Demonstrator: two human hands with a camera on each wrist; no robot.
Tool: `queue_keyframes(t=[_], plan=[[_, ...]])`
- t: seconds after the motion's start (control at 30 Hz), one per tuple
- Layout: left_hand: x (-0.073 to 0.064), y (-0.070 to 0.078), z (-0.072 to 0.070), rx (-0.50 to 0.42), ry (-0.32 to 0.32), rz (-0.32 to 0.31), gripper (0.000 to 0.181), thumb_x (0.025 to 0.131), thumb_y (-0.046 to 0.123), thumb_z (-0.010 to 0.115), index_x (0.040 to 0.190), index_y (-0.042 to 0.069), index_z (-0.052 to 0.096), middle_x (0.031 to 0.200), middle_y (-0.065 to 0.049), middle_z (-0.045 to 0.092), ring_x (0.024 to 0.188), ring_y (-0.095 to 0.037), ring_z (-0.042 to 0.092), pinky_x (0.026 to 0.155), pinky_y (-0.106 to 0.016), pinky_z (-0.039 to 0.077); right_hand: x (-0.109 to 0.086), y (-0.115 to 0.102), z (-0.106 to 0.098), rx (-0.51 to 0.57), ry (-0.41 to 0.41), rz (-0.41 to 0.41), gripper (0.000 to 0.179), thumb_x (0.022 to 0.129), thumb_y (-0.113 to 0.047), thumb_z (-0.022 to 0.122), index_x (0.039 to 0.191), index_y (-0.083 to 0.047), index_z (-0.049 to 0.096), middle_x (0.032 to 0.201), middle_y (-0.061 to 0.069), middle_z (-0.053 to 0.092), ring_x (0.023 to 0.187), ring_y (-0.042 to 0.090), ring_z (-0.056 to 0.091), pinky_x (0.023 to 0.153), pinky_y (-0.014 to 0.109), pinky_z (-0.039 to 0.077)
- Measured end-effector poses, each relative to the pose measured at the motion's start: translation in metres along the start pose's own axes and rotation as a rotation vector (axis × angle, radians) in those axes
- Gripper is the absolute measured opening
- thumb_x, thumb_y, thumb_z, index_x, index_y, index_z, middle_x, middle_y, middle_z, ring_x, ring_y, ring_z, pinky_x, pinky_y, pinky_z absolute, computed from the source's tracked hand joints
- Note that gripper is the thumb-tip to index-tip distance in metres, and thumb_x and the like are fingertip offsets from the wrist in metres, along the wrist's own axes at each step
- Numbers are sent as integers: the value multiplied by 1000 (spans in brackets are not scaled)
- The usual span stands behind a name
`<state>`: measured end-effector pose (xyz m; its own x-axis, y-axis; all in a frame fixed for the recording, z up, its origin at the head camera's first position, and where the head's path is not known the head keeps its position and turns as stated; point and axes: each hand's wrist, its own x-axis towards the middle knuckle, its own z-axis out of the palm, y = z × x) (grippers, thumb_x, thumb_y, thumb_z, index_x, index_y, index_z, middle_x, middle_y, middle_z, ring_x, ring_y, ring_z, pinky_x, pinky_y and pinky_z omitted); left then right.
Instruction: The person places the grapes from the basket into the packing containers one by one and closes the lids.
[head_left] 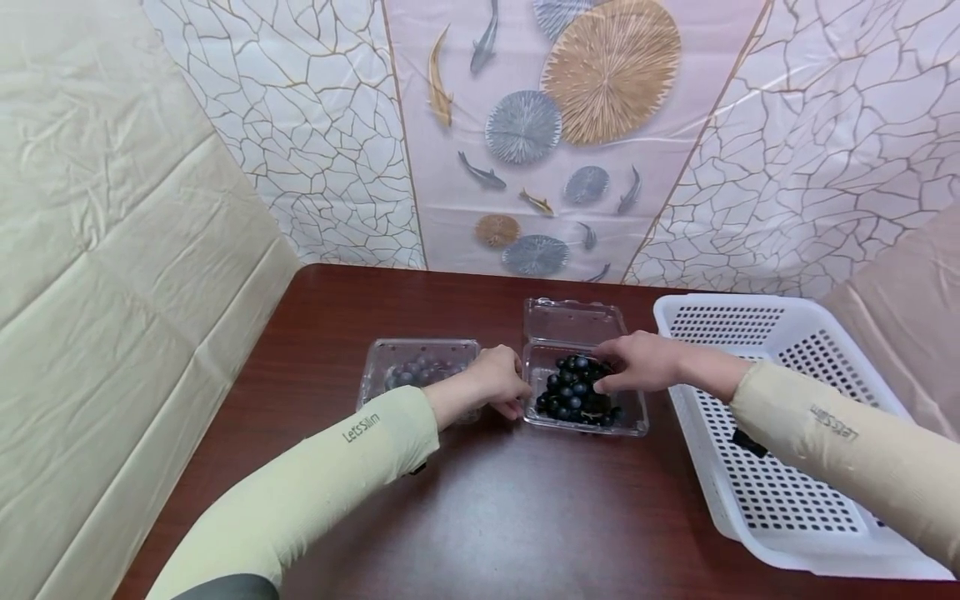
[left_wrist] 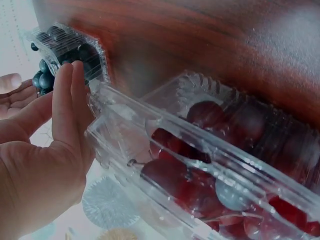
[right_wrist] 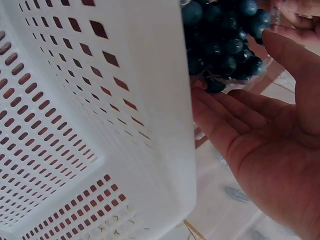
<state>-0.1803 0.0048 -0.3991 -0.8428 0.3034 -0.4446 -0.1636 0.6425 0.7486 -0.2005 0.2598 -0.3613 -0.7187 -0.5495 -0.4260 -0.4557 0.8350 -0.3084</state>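
A bunch of dark grapes lies in a clear plastic clamshell box, whose lid is folded back. My right hand reaches over the box's right side. Its thumb and long, relaxed fingers touch the bunch from two sides. At the box's left edge is my left hand, with straight fingers right at the clear wall. Behind my left wrist stands a second clear clamshell box with its lid down, partly hidden by the hand. Dark red grapes show through its plastic.
A large white perforated basket stands on the right, and my right forearm passes over it. Both boxes rest on a dark red-brown table. A patterned cloth hangs behind the table, and a beige one on the left.
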Motion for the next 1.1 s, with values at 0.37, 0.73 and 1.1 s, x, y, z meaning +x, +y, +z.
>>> queue_keyframes(t=[0.37, 0.73, 1.1], plan=[[9, 2, -18, 70, 8, 13, 16, 100, 7, 71, 109, -6, 69, 78, -17, 76, 68, -30, 79, 75, -43, 69, -41, -12, 0, 63, 108, -14, 74, 102, -45, 73, 148, 10, 54, 113, 11, 77, 99, 25, 74, 86, 46, 63], [32, 16, -38, 210, 83, 15, 25, 103, 27, 70, 102, 2, 72, 90, -9, 78, 76, -23, 81, 97, -33, 64, -85, -33, 26, 183, 263, -15, 73, 104, -45, 70, 155, 3, 50, 123, 9, 76, 100, 18, 72, 86, 42, 63], [124, -6, -39, 216, 96, -30, 25, 94, 28, 75, 97, 3, 74, 77, -5, 73, 64, -15, 76, 73, -27, 65, -105, -65, 62, 157, 437, -27, 69, 104, -45, 71, 156, -4, 53, 151, 15, 62, 135, 36, 62, 109, 61, 54]])
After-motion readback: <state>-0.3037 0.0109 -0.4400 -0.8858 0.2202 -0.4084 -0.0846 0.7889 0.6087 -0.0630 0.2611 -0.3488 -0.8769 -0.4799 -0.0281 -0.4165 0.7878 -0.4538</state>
